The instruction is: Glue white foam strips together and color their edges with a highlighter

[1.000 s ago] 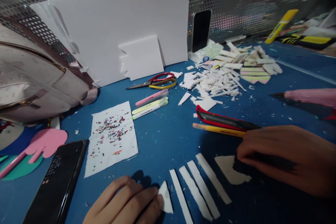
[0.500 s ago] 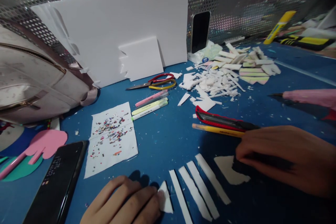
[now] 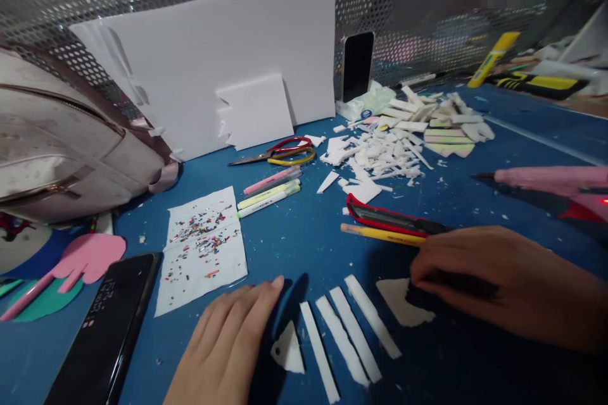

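Note:
My left hand [image 3: 223, 345] is raised a little at the front, fingers stretched out and holding nothing. Just right of it lies a small torn white foam piece [image 3: 289, 349]. Several narrow white foam strips [image 3: 319, 351] lie side by side in the middle front. My right hand [image 3: 494, 285] is closed, its fingertips at the right edge of a flat off-white foam piece [image 3: 403, 302]; shadow hides whatever they grip. Above that hand lie a red and black utility knife [image 3: 389, 216] and a yellow pen [image 3: 380, 234], whose right ends reach near the knuckles.
A heap of white foam scraps [image 3: 380, 149] lies behind, beside scissors [image 3: 280, 152] and several markers [image 3: 270, 193]. A paper with glitter bits [image 3: 202, 285] and a phone [image 3: 107, 329] lie left. At right is a pink glue gun [image 3: 546, 178]. A white board [image 3: 190, 63] stands behind.
My left hand has let go of the small torn foam piece and lifted away, its fingers now straightened. The right hand keeps its place at the off-white piece. The whole view has shifted slightly.

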`<action>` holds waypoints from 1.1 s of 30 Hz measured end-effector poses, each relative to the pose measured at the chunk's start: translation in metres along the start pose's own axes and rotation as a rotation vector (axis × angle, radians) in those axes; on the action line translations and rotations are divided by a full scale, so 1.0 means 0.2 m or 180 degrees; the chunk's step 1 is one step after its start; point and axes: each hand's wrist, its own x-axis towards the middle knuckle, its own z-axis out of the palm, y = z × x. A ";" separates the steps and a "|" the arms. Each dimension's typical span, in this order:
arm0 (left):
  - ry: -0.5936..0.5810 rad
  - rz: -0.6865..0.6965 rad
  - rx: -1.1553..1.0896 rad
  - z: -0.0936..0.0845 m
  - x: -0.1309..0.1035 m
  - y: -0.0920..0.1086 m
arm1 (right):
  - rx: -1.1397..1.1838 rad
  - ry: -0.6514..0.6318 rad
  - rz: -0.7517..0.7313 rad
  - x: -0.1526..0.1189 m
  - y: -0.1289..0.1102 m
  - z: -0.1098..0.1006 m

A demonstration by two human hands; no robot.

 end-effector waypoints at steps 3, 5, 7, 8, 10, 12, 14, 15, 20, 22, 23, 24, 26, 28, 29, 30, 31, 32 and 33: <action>-0.0128 -0.0134 -0.0220 0.02 0.05 0.07 | 0.0023 -0.0057 0.0070 0.00 0.00 0.00; -0.0197 -0.0004 -0.0220 0.02 0.08 0.11 | 0.0042 -0.0060 0.0073 0.00 0.00 0.00; -0.0258 0.0051 -0.0179 0.01 0.11 0.13 | 0.0058 -0.0044 0.0064 0.00 0.00 0.00; -0.0291 0.0018 -0.0194 0.00 0.12 0.15 | 0.0060 -0.0035 0.0064 0.00 0.00 0.00; -0.0359 -0.0138 -0.0313 -0.01 0.13 0.17 | 0.0065 -0.0030 0.0080 0.00 0.00 -0.01; -0.0395 -0.0247 -0.0485 -0.02 0.13 0.19 | 0.0075 -0.0028 0.0089 0.00 -0.01 -0.01; -0.0394 -0.0247 -0.0598 -0.02 0.13 0.19 | 0.0082 0.0003 0.0062 0.00 0.00 0.00; -0.0381 -0.0225 -0.0620 -0.03 0.12 0.19 | 0.0078 0.0013 0.0049 0.00 0.00 0.00; -0.0385 -0.0187 -0.0540 -0.03 0.12 0.18 | 0.0041 0.0076 -0.0030 -0.01 0.01 0.01; -0.0365 -0.0134 -0.0414 -0.03 0.13 0.17 | 0.0045 0.0113 -0.0072 -0.01 0.01 0.01; -0.0333 -0.0047 -0.0347 -0.02 0.14 0.17 | 0.0051 0.0126 -0.0080 -0.01 0.01 0.01; -0.0290 0.0072 -0.0285 -0.01 0.15 0.17 | 0.0067 0.0152 -0.0090 -0.01 0.01 0.01; -0.0207 0.0328 -0.0186 0.01 0.19 0.18 | 0.0101 0.0121 -0.0067 0.00 0.00 0.00; -0.0110 0.0477 -0.0131 0.04 0.22 0.19 | 0.0127 0.0050 0.0001 0.01 0.00 -0.01; -0.0061 0.0491 -0.0132 0.05 0.23 0.20 | 0.0139 0.0030 0.0015 0.01 -0.01 -0.01; -0.0006 0.0481 -0.0148 0.06 0.24 0.21 | 0.0151 0.0032 0.0008 0.01 -0.01 -0.01; 0.0042 0.0474 -0.0177 0.07 0.24 0.22 | 0.0164 0.0060 -0.0013 0.01 -0.01 -0.01; 0.0083 0.0461 -0.0213 0.07 0.25 0.22 | 0.0178 0.0111 -0.0051 0.00 -0.01 -0.01; 0.0102 0.0449 -0.0244 0.08 0.24 0.22 | 0.0185 0.0154 -0.0086 0.00 -0.01 -0.01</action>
